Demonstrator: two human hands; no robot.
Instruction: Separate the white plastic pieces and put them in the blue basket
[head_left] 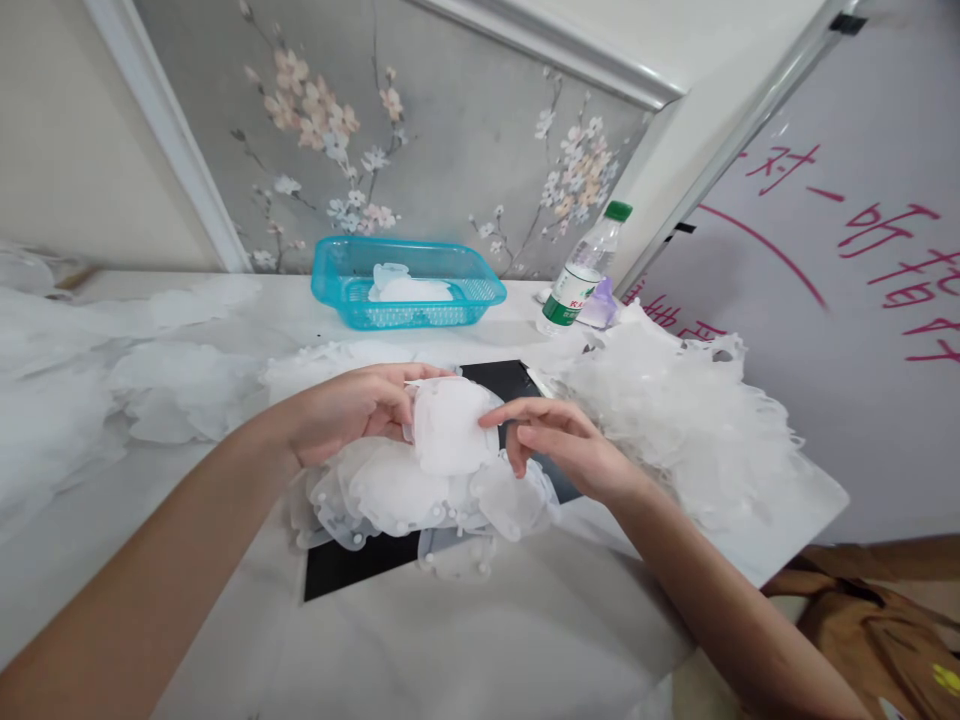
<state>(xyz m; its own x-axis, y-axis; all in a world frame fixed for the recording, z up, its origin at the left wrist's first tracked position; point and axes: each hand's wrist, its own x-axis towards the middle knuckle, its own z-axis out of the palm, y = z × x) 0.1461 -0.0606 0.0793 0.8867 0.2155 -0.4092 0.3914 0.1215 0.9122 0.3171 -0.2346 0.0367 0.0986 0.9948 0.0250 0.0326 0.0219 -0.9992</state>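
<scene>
In the middle of the head view my left hand (360, 405) grips a small stack of thin white translucent sheets (452, 425) by its left edge, fingers behind and thumb in front. My right hand (562, 440) is at the stack's right side, its index fingertip touching the edge and the other fingers loosely bent. Below both hands lies a pile of similar translucent pieces (397, 490) with rounded outlines and small tabs. That pile rests on a black sheet (360, 568), which shows at its lower left and upper right.
A blue plastic basket (409, 318) with some white pieces stands at the back. Right of it is a water bottle (581, 270) with a green cap. Heaps of white translucent material lie left (60, 390) and right (675, 410). A whiteboard (847, 400) and brown bag (877, 630) are at right.
</scene>
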